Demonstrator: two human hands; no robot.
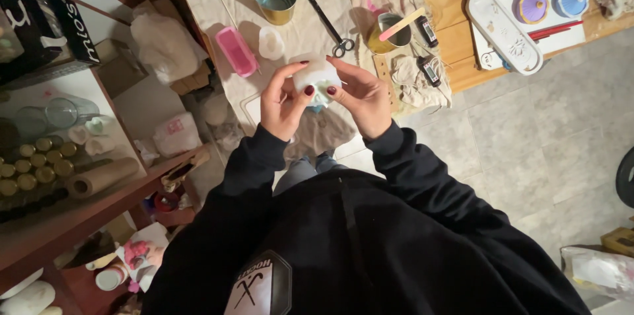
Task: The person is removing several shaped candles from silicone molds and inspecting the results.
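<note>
Both my hands hold one small white, soft-looking mould (316,78) with a pale green and blue tint on its underside, above the cloth-covered table edge. My left hand (282,100) grips its left side with thumb and fingers. My right hand (362,96) grips its right side. Black sleeves cover both arms. Just beyond the hands lie a pink rectangular mould (236,51), a small clear cup (271,43) and black scissors (328,22).
On the beige cloth (297,24) stand a teal-lined metal tin (276,0) and a gold tin with a pink stick (391,31). Two small black thermometers (429,51) lie to the right. A white tray with round lids (522,18) sits far right. Shelves with jars (39,163) stand left.
</note>
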